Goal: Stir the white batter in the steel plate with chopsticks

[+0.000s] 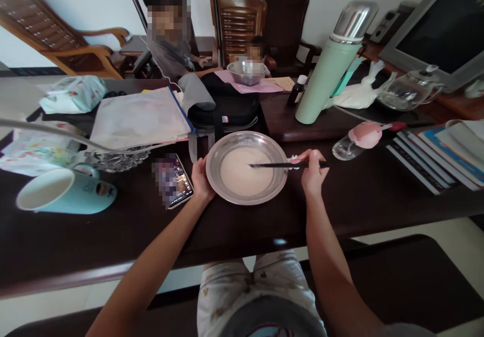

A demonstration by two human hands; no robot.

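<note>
A wide metal bowl (pixel 215 186) sits on the dark table in front of me, with a pale, creamy liquid (pixel 245 178) in it. My left hand (pixel 202 180) grips the bowl's left rim. In my right hand (pixel 313 170) are dark chopsticks (pixel 276 165), held nearly level over the right rim. Their tips reach the liquid near the bowl's middle. Whether they dip below its surface is hard to tell. Just left of my left hand lies a phone (pixel 174 180) with its screen lit.
A light blue mug (pixel 64 196) stands at left. Folders (pixel 139 115) and a black bag (pixel 227 108) lie behind the bowl. To the right are a green thermos (pixel 325 80), a pink-capped bottle (pixel 359 140) and stacked books (pixel 427 160). Two people sit across the table near another metal bowl (pixel 246 73).
</note>
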